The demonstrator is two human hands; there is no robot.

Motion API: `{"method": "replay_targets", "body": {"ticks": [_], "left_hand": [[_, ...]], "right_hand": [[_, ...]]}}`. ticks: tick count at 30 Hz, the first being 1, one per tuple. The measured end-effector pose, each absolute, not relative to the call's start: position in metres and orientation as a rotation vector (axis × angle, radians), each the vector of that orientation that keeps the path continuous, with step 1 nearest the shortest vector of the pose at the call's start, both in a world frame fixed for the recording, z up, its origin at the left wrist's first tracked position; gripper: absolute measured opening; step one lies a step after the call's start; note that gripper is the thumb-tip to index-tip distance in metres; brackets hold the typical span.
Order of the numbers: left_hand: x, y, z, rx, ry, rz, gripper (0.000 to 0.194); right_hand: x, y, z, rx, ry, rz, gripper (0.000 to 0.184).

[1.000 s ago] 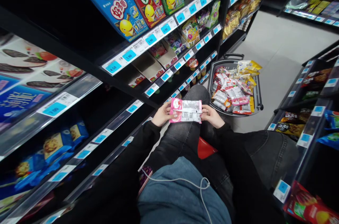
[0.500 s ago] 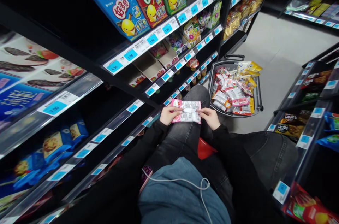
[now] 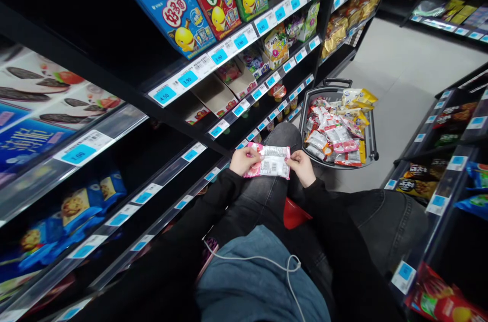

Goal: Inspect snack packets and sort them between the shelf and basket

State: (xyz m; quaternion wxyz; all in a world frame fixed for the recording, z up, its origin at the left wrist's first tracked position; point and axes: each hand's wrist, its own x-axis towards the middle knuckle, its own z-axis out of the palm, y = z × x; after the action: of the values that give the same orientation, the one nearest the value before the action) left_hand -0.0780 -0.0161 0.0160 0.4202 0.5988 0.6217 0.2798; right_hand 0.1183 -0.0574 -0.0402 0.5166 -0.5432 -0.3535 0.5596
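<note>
A pink and silver snack packet (image 3: 272, 163) lies across my raised knee, its printed back seam facing up. My left hand (image 3: 244, 160) pinches its left end, fingers pressed together. At the opposite end my right hand (image 3: 302, 166) grips the edge between thumb and fingers. Past the knee, a dark shopping basket (image 3: 305, 121) on the floor holds a heap of similar snack packets (image 3: 337, 129) in red, white, pink and yellow wrappers.
Shelves (image 3: 213, 131) with price tags run along my left, carrying snack boxes (image 3: 163, 2) and blue cookie bags (image 3: 76, 205). A lower shelf (image 3: 438, 200) of bagged snacks stands close on my right. Pale floor (image 3: 396, 68) stretches ahead. A white cable (image 3: 259, 260) hangs over my lap.
My hands first held the packet by its two ends, then moved inward over its face. Now my right hand is back at the right edge. The basket stays in place.
</note>
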Motion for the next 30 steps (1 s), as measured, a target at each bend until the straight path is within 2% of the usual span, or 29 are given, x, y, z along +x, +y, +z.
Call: {"method": "replay_targets", "body": {"ticks": [1,3,5,6,12,15,17,22,25,27,30], "left_hand": [[-0.077,-0.017,0.017,1.479,1.554,0.766,0.03],[-0.075,-0.02,0.019,1.385,1.49,0.882,0.05],[-0.073,-0.022,0.022,1.251,1.395,0.926,0.074],[-0.072,-0.022,0.023,1.19,1.36,0.917,0.079],[-0.066,-0.021,0.026,0.841,1.239,0.836,0.049],[-0.064,-0.019,0.028,0.826,1.172,0.847,0.05],[-0.064,-0.017,0.031,0.806,1.109,0.815,0.057],[-0.061,-0.024,0.05,0.694,0.917,0.62,0.073],[-0.05,-0.035,0.064,0.734,0.841,0.625,0.081],[-0.043,-0.041,0.069,0.786,0.834,0.664,0.074],[-0.039,-0.043,0.065,0.842,0.952,0.69,0.053]], "right_hand": [[0.119,-0.058,-0.039,-1.276,-0.776,1.404,0.03],[0.121,-0.06,-0.036,-1.209,-0.655,1.548,0.04],[0.121,-0.061,-0.034,-1.14,-0.615,1.678,0.041],[0.122,-0.061,-0.033,-1.11,-0.619,1.719,0.038],[0.128,-0.057,-0.032,-1.003,-0.731,1.597,0.029],[0.136,-0.055,-0.027,-1.019,-0.833,1.42,0.025],[0.142,-0.057,-0.018,-1.068,-0.922,1.241,0.022],[0.141,-0.079,0.019,-1.172,-1.353,0.555,0.007],[0.123,-0.094,0.031,-1.103,-1.785,0.217,0.019],[0.11,-0.098,0.032,-0.991,-2.003,0.171,0.023],[0.105,-0.096,0.03,-0.854,-2.069,0.233,0.018]]}}
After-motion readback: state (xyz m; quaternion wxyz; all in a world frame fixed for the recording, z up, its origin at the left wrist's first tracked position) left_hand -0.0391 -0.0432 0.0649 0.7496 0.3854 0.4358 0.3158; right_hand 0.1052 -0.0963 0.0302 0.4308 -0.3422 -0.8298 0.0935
